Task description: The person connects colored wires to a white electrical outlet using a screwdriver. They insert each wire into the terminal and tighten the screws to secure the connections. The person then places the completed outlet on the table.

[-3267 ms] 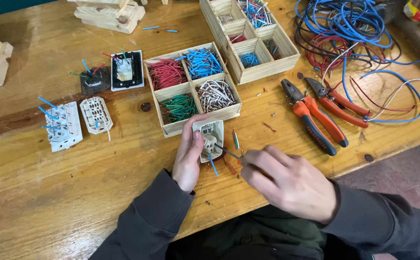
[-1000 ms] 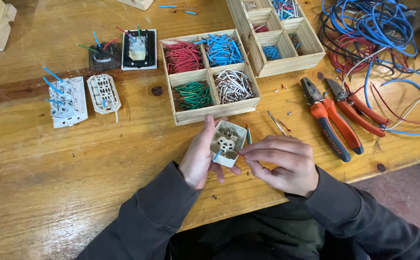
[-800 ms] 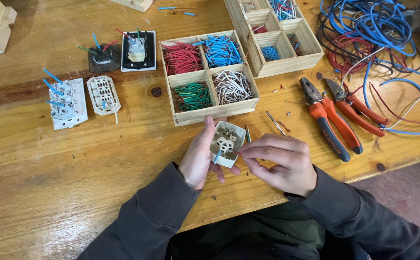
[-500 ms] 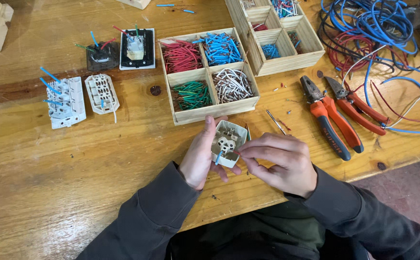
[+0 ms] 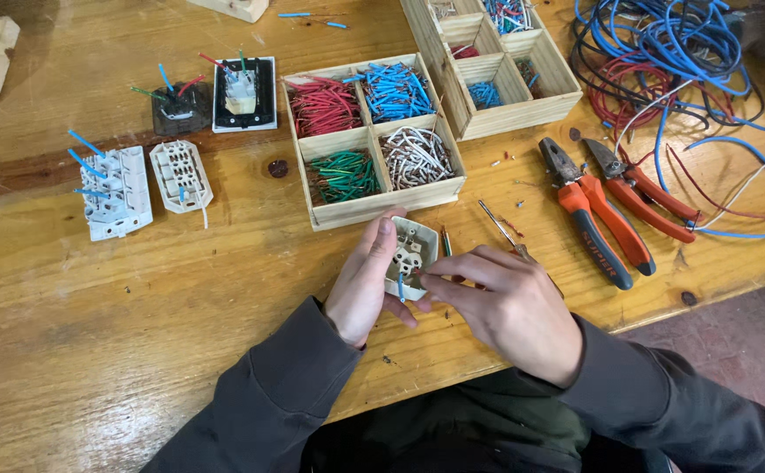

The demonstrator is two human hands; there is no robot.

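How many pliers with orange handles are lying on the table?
2. Both lie side by side to the right of the hands: the pliers with black-tipped handles nearer the right hand, the other pliers beside the loose wires. None seems hidden.

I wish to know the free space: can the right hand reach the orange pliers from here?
Probably yes: the orange pliers lie uncovered beside the right hand, nothing between, though its fingers pinch at the white socket.

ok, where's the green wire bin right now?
Head view: green wires fill the near-left compartment of the wooden tray, beside the white wires, just beyond the left hand.
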